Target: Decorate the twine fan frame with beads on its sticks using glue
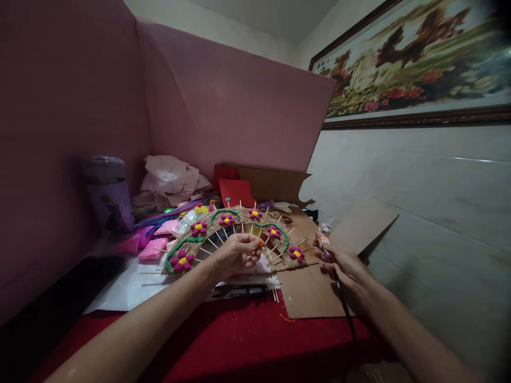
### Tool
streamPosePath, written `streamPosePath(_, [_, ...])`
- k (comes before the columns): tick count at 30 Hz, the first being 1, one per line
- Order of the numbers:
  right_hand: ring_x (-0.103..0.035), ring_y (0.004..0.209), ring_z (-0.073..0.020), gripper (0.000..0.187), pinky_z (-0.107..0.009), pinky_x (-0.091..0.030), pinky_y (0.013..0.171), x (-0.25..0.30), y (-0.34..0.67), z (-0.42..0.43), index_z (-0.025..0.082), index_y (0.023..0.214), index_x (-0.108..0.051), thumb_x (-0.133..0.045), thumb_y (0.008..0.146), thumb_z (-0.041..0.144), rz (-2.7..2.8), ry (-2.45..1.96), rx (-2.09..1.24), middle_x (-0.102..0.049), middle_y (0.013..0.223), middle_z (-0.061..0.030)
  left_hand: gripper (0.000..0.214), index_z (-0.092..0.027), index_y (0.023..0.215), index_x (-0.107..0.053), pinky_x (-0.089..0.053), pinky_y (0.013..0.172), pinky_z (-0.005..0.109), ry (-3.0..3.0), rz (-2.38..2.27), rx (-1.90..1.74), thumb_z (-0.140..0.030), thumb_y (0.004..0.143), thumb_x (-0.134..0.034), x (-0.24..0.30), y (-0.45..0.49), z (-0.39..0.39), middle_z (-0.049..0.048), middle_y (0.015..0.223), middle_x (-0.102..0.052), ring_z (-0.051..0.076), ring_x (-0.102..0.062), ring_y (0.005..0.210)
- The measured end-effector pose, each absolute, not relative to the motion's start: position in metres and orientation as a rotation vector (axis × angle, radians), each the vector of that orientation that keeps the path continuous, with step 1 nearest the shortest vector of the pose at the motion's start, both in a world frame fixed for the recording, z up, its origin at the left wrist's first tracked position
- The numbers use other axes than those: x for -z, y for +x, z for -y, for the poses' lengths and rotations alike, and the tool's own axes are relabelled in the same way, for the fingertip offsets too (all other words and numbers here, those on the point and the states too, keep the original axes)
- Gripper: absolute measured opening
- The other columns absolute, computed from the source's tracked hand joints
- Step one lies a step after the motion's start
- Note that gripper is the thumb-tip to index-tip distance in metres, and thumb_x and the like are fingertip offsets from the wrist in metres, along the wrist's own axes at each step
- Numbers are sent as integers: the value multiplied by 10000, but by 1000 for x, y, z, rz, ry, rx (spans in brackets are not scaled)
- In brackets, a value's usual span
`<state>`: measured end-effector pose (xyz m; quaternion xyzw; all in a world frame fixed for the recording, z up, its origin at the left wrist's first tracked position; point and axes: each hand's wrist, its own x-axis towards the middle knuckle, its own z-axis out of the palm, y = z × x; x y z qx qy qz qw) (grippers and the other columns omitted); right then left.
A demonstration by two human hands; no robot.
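My left hand (pixel 242 250) is closed in a pinch on a small orange ball (pixel 261 243), held just above the inner edge of a fan-shaped piece. This woven twine fan (pixel 239 215) has wooden sticks poking out around it, purple flowers with yellow centres (pixel 182 260) and curling green strips (pixel 286 238). One stick at its top carries a blue tip (pixel 227 200). To the right, my right hand (pixel 345 268) is wrapped round a multicoloured patterned glue gun (pixel 324 247), whose black cord (pixel 348 314) hangs down over the table edge.
Black-handled thread snips (pixel 241 290) lie on the red tablecloth (pixel 239 330) in front of the fan. Cardboard (pixel 307 298) lies at right. Pink packets (pixel 153 250), a purple tumbler (pixel 109 197) and crumpled pink wrapping (pixel 170 175) stand left. Tall pink panels (pixel 231 106) close off the back.
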<state>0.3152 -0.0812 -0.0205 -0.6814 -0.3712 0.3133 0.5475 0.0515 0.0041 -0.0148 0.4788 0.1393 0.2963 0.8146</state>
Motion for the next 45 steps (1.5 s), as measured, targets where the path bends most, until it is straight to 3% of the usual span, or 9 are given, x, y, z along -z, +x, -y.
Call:
streamPosePath(5, [-551, 462, -146, 258, -243, -395, 412, 24, 318, 59, 119, 937, -577, -456, 791, 295, 897, -2008, -315, -628, 714, -84, 226, -87, 738, -563, -261, 379, 159, 1022, -308, -630, -229, 648, -714, 15, 51, -4, 12, 585, -528, 50, -464, 437])
streamPosePath(7, [-618, 670, -230, 289, -294, -436, 539, 24, 319, 54, 97, 969, -602, -497, 759, 267, 920, -2067, -184, -642, 824, -146, 227, -88, 727, -561, -252, 377, 160, 1026, -308, -630, -231, 644, -716, 15, 51, -4, 11, 580, -524, 52, -463, 436])
streamPosePath(10, [-580, 936, -314, 371, -354, -419, 715, 28, 316, 53, 103, 1064, -603, -515, 754, 286, 1081, -2233, 87, -626, 991, -195, 230, -88, 722, -563, -246, 376, 165, 1027, -308, -636, -234, 637, -719, 13, 51, -3, 11, 576, -522, 55, -461, 431])
streamPosePath(14, [-591, 924, -272, 407, -315, -402, 716, 31, 309, 58, 148, 1114, -601, -465, 796, 364, 1299, -2391, 317, -645, 1003, -156, 225, -89, 727, -568, -244, 380, 167, 1024, -309, -631, -235, 640, -716, 14, 52, -4, 12, 571, -523, 56, -460, 427])
streamPosePath(19, [-606, 770, -211, 365, -260, -370, 598, 22, 315, 70, 212, 904, -691, -431, 819, 453, 1311, -2301, 178, -678, 829, -76, 211, -91, 719, -561, -258, 393, 165, 1017, -298, -628, -228, 653, -707, 17, 52, -5, 15, 580, -528, 55, -465, 433])
streamPosePath(26, [-573, 712, -159, 332, -246, -348, 599, -1, 272, 62, 195, 846, -663, -421, 846, 422, 1355, -1843, 430, -647, 866, -58, 200, -91, 707, -561, -291, 412, 154, 963, -326, -692, -220, 654, -706, 8, 49, -3, 17, 582, -521, 52, -464, 469])
streamPosePath(32, [-567, 783, -162, 260, -244, -347, 657, -18, 204, 31, 210, 748, -659, -453, 851, 332, 1652, -1728, 302, -656, 805, -34, 190, -91, 733, -573, -310, 416, 138, 936, -336, -817, -203, 652, -704, 0, 40, -14, 20, 608, -534, 45, -470, 483])
streamPosePath(39, [-555, 666, -155, 239, -254, -272, 563, -12, 163, 9, 232, 786, -644, -435, 871, 308, 1715, -1880, 282, -655, 743, -25, 197, -97, 707, -587, -369, 465, 154, 1013, -354, -1058, -190, 605, -729, -37, 22, -40, 3, 609, -541, 47, -485, 505])
streamPosePath(45, [-480, 867, -205, 176, -305, -309, 733, 17, 152, 12, 186, 832, -608, -459, 861, 275, 1876, -1667, 489, -592, 923, -67, 254, -106, 709, -594, -295, 410, 173, 1355, -488, -1158, -300, 601, -718, -70, 22, -84, -6, 554, -536, 54, -442, 451])
